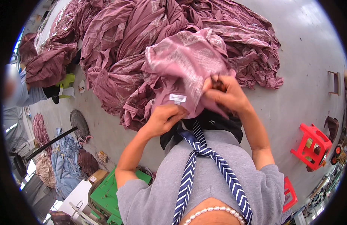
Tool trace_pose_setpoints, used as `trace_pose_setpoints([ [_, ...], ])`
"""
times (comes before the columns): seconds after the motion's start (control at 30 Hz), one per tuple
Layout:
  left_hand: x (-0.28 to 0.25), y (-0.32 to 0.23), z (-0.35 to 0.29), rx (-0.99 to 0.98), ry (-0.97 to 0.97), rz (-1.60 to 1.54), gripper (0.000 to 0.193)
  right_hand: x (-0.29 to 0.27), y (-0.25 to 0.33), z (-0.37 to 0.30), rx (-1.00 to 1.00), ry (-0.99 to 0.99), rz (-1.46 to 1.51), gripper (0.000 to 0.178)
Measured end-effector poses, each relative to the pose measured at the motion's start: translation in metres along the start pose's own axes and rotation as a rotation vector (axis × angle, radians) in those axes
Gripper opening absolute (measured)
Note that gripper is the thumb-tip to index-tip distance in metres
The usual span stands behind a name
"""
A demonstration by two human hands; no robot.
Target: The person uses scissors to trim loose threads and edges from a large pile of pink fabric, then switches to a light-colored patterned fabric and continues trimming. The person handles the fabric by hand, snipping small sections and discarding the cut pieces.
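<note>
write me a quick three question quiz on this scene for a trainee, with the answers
1. True or false: only the right hand grips the pink garment.
2. Multiple choice: what colour are the stools on the person's right? a) green b) red c) white
3. Fill in the blank: ahead of the person, a large heap of cloth lies on the ____.

Key:
1. False: the left hand grips it too, close to the white label.
2. b
3. floor
</note>
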State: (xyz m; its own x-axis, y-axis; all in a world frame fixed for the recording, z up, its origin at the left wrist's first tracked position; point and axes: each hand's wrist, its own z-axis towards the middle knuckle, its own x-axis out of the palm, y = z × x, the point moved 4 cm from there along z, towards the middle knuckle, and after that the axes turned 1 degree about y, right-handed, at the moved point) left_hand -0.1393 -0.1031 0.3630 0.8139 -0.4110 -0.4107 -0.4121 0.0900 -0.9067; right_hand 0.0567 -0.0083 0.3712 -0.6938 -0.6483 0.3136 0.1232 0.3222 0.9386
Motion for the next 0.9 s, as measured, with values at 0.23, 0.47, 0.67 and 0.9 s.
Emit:
trace_pose_setpoints([
  [0.23,-0.024,0.066,-0.015,-0.382,-0.439,-0.264,0.014,0.019,-0.001,-0.004,-0.374,-0.179,-0.625,0.024],
  [0.47,-0.041,-0.012,0.028,0.056,-0.735,0.194,0.019,-0.088,-0.052,-0.073,0.02,-0.717,-0.535,0.041],
  [0.67,0.036,-0.044,0.089,0.088,-0.279,-0.051,0.017,-0.102,-0.082,-0.078,0.127,-0.584,-0.223,0.021],
  [0.9,0.077,-0.029,0.108,-0.178,-0.175,-0.393,0.03,-0.041,-0.003,-0.05,-0.154,-0.59,-0.189,0.013],
])
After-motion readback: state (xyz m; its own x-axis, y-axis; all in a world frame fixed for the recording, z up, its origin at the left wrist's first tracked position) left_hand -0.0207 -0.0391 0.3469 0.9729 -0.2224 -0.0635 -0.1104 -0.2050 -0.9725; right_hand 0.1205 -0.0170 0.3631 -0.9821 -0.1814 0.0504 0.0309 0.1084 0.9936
